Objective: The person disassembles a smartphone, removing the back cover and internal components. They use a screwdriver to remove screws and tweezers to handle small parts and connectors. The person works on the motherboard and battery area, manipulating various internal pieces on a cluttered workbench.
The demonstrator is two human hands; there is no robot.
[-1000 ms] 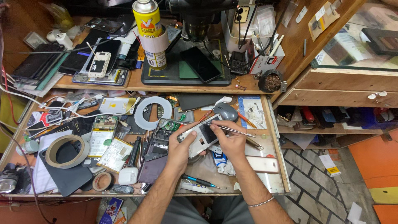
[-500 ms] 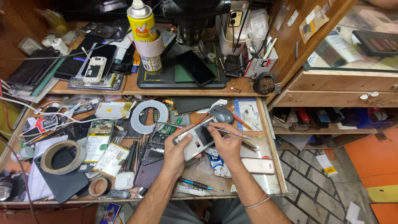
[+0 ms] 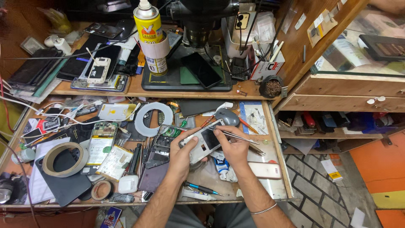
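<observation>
Hands meet over the open drawer: your left hand (image 3: 180,155) cups a white phone housing (image 3: 201,142) from below, fingers curled round its lower edge, so the housing sits tilted just above the drawer's clutter. Your right hand (image 3: 234,148) is pinched on a pair of slim metal tweezers (image 3: 236,136), whose tips reach into the housing's dark window; exactly what the tips touch there is too small to tell. Your palm hides the back of the housing, and your right hand covers its lower right corner.

Just behind the housing lies a grey computer mouse (image 3: 227,117), partly masked by it. A white tape ring (image 3: 152,118) lies to the left among bare circuit boards, and a larger roll of beige tape (image 3: 64,158) rests on a dark sheet near the drawer's left end. Under your right wrist a pale phone (image 3: 265,170) lies flat, half covered by your forearm. A blue-handled screwdriver (image 3: 201,188) lies between your forearms.

On the shelf above, a yellow spray can (image 3: 150,40) stands upright, its top cut off by the frame. Beside it a microscope (image 3: 202,21) shows only its dark lower body; the rest is out of view. A black phone (image 3: 201,69) lies on its base plate.
</observation>
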